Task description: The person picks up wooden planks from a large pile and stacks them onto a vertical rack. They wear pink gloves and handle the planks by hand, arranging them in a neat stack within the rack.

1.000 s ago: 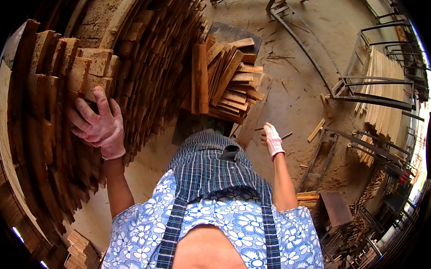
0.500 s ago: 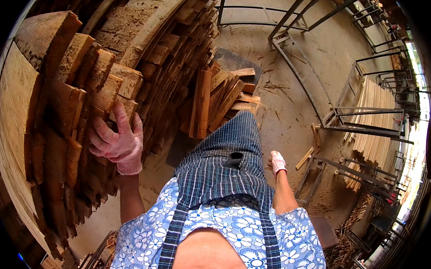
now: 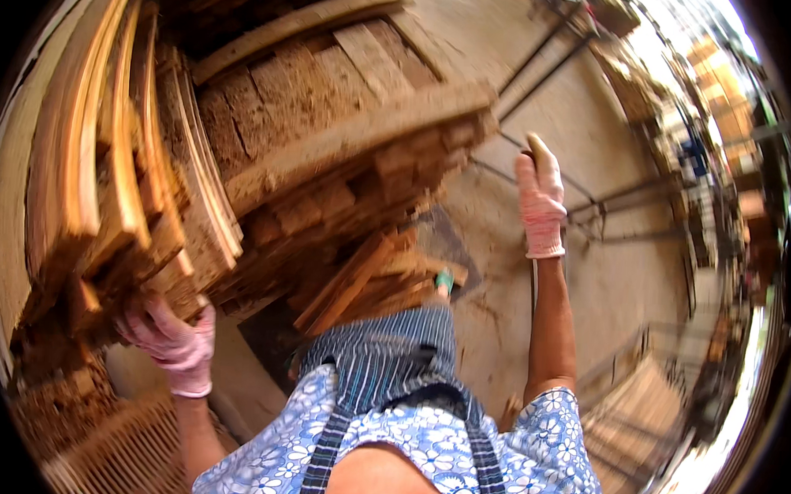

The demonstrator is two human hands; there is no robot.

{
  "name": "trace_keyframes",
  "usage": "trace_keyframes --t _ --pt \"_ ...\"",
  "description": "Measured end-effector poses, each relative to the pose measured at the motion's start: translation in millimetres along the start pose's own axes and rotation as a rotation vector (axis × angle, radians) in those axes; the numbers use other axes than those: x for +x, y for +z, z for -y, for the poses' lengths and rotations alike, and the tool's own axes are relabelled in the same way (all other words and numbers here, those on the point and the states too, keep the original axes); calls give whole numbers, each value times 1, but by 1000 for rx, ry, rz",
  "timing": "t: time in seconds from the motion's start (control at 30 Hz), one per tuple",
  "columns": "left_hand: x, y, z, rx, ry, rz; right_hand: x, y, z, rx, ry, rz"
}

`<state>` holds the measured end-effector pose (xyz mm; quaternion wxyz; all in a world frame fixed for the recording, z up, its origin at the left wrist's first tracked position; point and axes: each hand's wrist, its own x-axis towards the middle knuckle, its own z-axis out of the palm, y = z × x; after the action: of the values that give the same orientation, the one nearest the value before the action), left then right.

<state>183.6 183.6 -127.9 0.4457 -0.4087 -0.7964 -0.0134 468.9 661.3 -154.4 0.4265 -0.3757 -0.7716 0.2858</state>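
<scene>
My left hand (image 3: 172,343), in a pink-and-white knitted glove, is at the near end of a stack of rough boards (image 3: 128,196). Its fingers and thumb close around the end of a low wooden board (image 3: 177,289); some fingertips are hidden by the wood. My right hand (image 3: 541,200), in the same sort of glove, is raised out to the right. Its fingers stretch away from me and nothing shows in it; it is over the concrete floor, apart from the wood.
Ahead lies a big stack of rough planks (image 3: 356,139) with thick edge boards. Short split wood pieces (image 3: 358,285) lie in a heap before my feet. Metal frames (image 3: 583,207) stand at the right, and a slatted bundle (image 3: 135,448) is at the lower left.
My view has turned, so the stacks sit differently. My right hand has come up from beside my body and stretched forward. The left hand stays at the board ends, now lower in view.
</scene>
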Motion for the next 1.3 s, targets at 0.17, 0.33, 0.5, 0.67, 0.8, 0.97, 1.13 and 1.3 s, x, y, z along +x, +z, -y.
trace_keyframes --t 0.17,0.33,0.5,0.67,0.8,0.97,1.13,1.3 --pt "-7 -4 -9 280 -139 172 141 81 12 -493 -964 576" --pt "-59 -21 -2 519 -483 583 159 113 6 -534 -960 1113" --pt "-39 -16 -12 581 -427 609 161 112 -21 -409 -1068 885" --pt "-14 -9 -33 906 -515 1165 170 114 -12 -585 -1075 1064" --pt "-22 -9 -32 813 -504 857 189 130 19 -723 -1068 1249" --pt "-27 -15 -37 788 -363 522 158 159 31 -521 -1417 1149" --pt "24 -7 -74 608 -610 398 160 156 32 -425 -1542 1045" --pt "57 5 -89 482 -776 201 157 159 24 -300 -1583 960"
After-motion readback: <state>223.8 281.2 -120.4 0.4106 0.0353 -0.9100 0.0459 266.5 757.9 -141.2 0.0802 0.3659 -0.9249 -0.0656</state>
